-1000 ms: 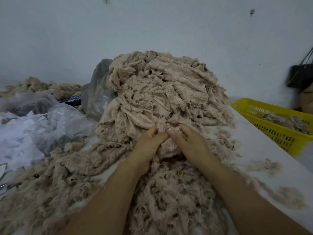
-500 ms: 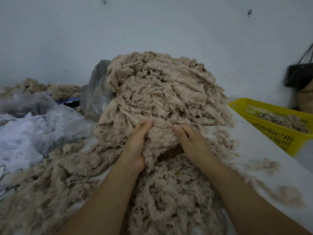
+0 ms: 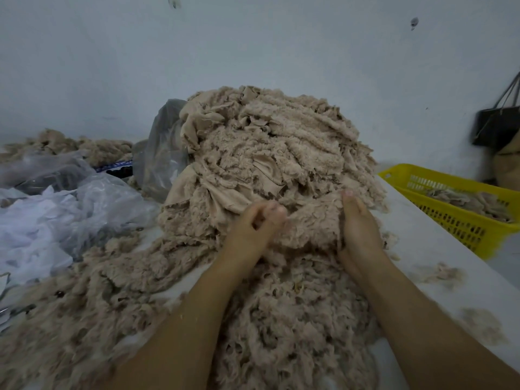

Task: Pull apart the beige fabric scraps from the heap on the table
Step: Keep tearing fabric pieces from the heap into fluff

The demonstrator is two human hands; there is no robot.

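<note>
the heap (image 3: pixel 270 153) sits mid-table (image 3: pixel 439 249), plastic bags (image 3: pixel 84 209) to its left, a basket (image 3: pixel 461 209) to its right.

Dim, flat, bluish light, soft shadows, left hand (image 3: pixel 254 229) blurred by motion, edges bent by wide-angle lens

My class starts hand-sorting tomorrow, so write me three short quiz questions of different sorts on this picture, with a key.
1. True or false: the yellow basket stands on the person's left.
2. The left hand and right hand are: A. lying open and idle; B. gripping a fleecy scrap at the front of the heap; C. lifting the basket.
3. What does the basket hold?
Key: 1 false; 2 B; 3 beige scraps.
</note>
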